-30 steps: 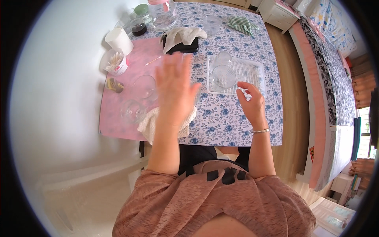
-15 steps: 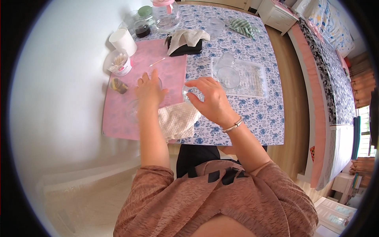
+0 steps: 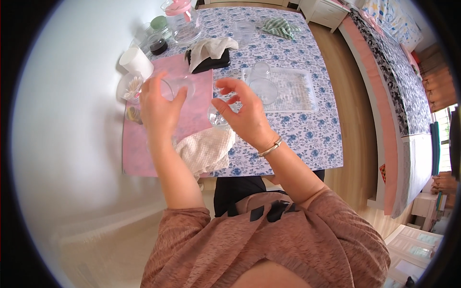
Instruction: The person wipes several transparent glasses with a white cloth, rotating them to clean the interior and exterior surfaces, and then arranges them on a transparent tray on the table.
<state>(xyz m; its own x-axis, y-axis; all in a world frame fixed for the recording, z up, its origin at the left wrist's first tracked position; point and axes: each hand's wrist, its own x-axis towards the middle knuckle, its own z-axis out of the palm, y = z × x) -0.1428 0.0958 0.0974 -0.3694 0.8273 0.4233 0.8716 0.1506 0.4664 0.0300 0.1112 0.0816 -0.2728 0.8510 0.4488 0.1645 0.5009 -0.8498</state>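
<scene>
My left hand (image 3: pixel 161 108) is raised over the pink mat (image 3: pixel 192 115), thumb and fingers curved around the near side of a clear glass vessel (image 3: pixel 185 86). The vessel is blurred, and the hand partly covers it. My right hand (image 3: pixel 245 113) hovers over the flowered tablecloth with thumb and fingers apart and nothing between them. Just below its thumb stands another small clear glass (image 3: pixel 217 116), partly behind the hand. A cream waffle cloth (image 3: pixel 206 149) lies crumpled at the near edge, between my forearms.
Clear glasses (image 3: pixel 264 91) stand on a white tray (image 3: pixel 307 91) to the right. Along the left are a tub of cotton swabs (image 3: pixel 132 89), a white paper roll (image 3: pixel 137 62) and a jar of dark liquid (image 3: pixel 157 45). A black box (image 3: pixel 209 64) bears a cloth.
My left hand has lifted and moved left, and the clear vessel now shows between its thumb and fingers. The right hand has shifted slightly left. The whole view has moved a little.
</scene>
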